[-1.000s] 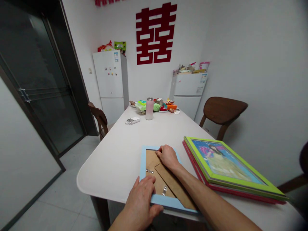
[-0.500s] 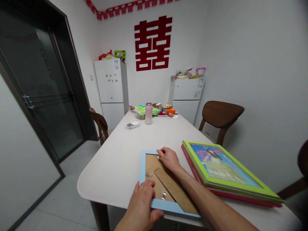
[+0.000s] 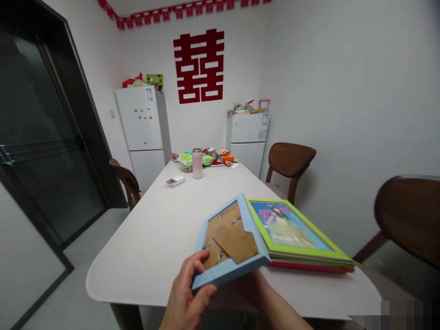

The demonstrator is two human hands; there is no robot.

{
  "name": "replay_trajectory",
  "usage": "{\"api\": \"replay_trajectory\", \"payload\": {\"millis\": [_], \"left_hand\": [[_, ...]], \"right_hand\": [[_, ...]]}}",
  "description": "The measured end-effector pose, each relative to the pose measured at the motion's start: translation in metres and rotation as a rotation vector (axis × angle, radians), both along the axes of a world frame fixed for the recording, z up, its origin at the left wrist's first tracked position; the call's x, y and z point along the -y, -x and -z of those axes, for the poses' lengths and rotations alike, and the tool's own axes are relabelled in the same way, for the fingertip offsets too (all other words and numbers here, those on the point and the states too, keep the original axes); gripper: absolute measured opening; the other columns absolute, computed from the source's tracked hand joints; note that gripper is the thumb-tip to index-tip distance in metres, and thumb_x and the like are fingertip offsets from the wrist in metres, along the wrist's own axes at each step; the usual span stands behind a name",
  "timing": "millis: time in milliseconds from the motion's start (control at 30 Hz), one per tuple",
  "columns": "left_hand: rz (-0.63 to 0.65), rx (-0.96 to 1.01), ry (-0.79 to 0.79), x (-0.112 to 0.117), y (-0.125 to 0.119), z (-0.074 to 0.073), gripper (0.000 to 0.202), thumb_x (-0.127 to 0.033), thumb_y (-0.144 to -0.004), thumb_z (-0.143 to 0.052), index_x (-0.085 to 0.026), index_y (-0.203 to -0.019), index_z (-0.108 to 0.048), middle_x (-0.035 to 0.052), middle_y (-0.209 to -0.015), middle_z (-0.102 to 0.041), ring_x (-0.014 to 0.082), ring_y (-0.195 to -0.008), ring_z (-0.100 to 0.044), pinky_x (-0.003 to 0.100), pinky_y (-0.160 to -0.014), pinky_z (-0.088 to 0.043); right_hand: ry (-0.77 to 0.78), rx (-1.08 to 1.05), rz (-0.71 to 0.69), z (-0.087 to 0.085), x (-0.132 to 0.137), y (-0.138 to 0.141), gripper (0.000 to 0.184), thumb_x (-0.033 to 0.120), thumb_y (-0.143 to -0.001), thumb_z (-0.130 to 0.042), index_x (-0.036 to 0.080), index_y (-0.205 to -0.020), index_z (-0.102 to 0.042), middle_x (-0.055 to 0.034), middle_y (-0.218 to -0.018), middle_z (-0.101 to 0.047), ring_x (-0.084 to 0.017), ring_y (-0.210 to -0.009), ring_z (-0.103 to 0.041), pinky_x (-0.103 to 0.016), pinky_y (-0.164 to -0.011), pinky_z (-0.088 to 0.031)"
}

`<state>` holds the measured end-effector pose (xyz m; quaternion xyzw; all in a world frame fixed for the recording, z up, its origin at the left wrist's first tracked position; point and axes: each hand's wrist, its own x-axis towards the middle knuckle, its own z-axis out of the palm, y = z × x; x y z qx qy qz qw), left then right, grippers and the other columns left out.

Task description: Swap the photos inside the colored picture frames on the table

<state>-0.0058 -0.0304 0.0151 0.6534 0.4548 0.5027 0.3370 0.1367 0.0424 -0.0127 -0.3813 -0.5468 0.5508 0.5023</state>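
A light-blue picture frame (image 3: 231, 273) is tilted up off the table, its brown backing board (image 3: 225, 229) and metal clips facing me. My left hand (image 3: 188, 285) grips its lower left corner, thumb below and fingers over the edge onto the back. Behind the lower right part of the frame is my right hand (image 3: 253, 282); its fingers are hidden there. A green picture frame (image 3: 311, 255) with a picture of a figure in a pale dress lies face up just right of the blue one. It rests on a stack with a red frame (image 3: 309, 267) at the bottom.
On the white table (image 3: 144, 256) stand a pink bottle (image 3: 197, 165) and a small silver-white device (image 3: 175, 181). Bags and packets (image 3: 206, 159) lie at the far end. Wooden chairs (image 3: 292, 159) flank the table; two white fridges (image 3: 142, 119) stand behind.
The blue frame has been lifted from the table and tilted, its right side near the stack. My right hand has left the top clip and moved beneath the frame. The view has swung right.
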Motion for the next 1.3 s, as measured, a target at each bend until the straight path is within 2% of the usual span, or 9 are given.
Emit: {"api": "replay_trajectory", "payload": {"millis": [100, 200, 333, 433, 567, 700, 833, 1000, 1300], "left_hand": [[0.082, 0.205, 0.003, 0.001, -0.023, 0.001, 0.031, -0.051, -0.074, -0.046, -0.021, -0.082, -0.043, 0.0089, -0.120, -0.045, 0.0258, -0.115, -0.035, 0.039, -0.093, -0.029], [0.128, 0.327, 0.007, -0.004, -0.044, -0.016, 0.031, -0.047, -0.073, -0.050, -0.021, -0.089, -0.044, 0.0077, -0.121, -0.045, 0.0247, -0.116, -0.034, 0.038, -0.095, -0.028], [0.158, 0.504, 0.019, -0.021, -0.063, -0.056, 0.051, -0.041, -0.072, -0.055, -0.021, -0.114, -0.034, 0.0082, -0.117, -0.048, 0.0228, -0.110, -0.042, 0.036, -0.091, -0.034], [0.159, 0.605, 0.111, -0.040, -0.075, -0.071, 0.053, -0.039, -0.073, -0.054, -0.019, -0.117, -0.033, 0.0084, -0.113, -0.052, 0.0220, -0.102, -0.049, 0.033, -0.086, -0.040], [0.171, 0.574, 0.230, -0.071, -0.101, -0.052, 0.051, -0.029, -0.073, -0.052, -0.010, -0.116, -0.034, 0.0127, -0.104, -0.058, 0.0212, -0.092, -0.057, 0.032, -0.079, -0.044], [0.150, 0.445, 0.223, -0.096, -0.130, -0.021, 0.043, -0.018, -0.073, -0.046, -0.008, -0.113, -0.037, 0.0133, -0.098, -0.061, 0.0192, -0.088, -0.059, 0.034, -0.080, -0.044], [0.129, 0.334, 0.196, -0.107, -0.143, -0.006, 0.034, -0.015, -0.071, -0.050, -0.013, -0.105, -0.047, 0.0089, -0.105, -0.058, 0.0189, -0.096, -0.054, 0.034, -0.088, -0.038], [0.090, 0.220, 0.212, -0.112, -0.140, -0.001, 0.041, -0.018, -0.068, -0.057, -0.015, -0.107, -0.048, 0.0078, -0.114, -0.052, 0.0218, -0.107, -0.046, 0.036, -0.094, -0.030], [0.190, 0.243, 0.309, -0.106, -0.138, 0.011, 0.036, -0.034, -0.076, -0.048, -0.015, -0.107, -0.049, 0.0082, -0.113, -0.054, 0.0205, -0.102, -0.049, 0.031, -0.088, -0.036]], "right_hand": [[0.245, -0.306, -0.063, -0.014, 0.013, 0.015, 0.050, 0.062, -0.062, -0.044, 0.018, -0.083, -0.055, -0.0085, -0.078, -0.062, -0.020, -0.070, -0.059, -0.035, -0.065, -0.047], [0.253, -0.407, 0.098, -0.037, 0.011, 0.006, 0.040, 0.049, -0.069, -0.046, 0.019, -0.095, -0.052, -0.0053, -0.074, -0.062, -0.016, -0.060, -0.058, -0.029, -0.057, -0.047], [0.116, -0.321, 0.295, -0.064, -0.012, -0.048, 0.039, 0.033, -0.072, -0.047, 0.023, -0.110, -0.045, -0.0022, -0.080, -0.064, -0.015, -0.065, -0.060, -0.027, -0.056, -0.048], [0.051, -0.084, 0.349, -0.081, -0.034, -0.102, 0.042, 0.027, -0.072, -0.047, 0.021, -0.113, -0.045, -0.0026, -0.077, -0.065, -0.016, -0.060, -0.061, -0.028, -0.053, -0.048], [0.085, 0.212, 0.401, -0.087, -0.061, -0.160, 0.042, 0.019, -0.070, -0.048, 0.018, -0.112, -0.048, -0.0026, -0.075, -0.067, -0.015, -0.054, -0.060, -0.027, -0.049, -0.047], [0.147, 0.355, 0.458, -0.072, -0.082, -0.193, 0.037, 0.015, -0.065, -0.052, 0.012, -0.102, -0.056, -0.0044, -0.072, -0.067, -0.015, -0.051, -0.058, -0.025, -0.047, -0.045], [0.146, 0.413, 0.502, -0.053, -0.093, -0.206, 0.032, 0.014, -0.062, -0.055, 0.011, -0.093, -0.061, -0.0035, -0.076, -0.067, -0.014, -0.057, -0.057, -0.023, -0.052, -0.044], [0.184, 0.459, 0.513, -0.043, -0.097, -0.214, 0.028, 0.019, -0.061, -0.058, 0.013, -0.089, -0.063, -0.0009, -0.078, -0.066, -0.013, -0.067, -0.056, -0.019, -0.056, -0.042], [0.378, 0.461, 0.426, -0.037, -0.061, -0.218, 0.027, 0.031, -0.074, -0.046, 0.010, -0.080, -0.063, -0.0053, -0.060, -0.064, -0.011, -0.048, -0.053, -0.020, -0.045, -0.039]]}}
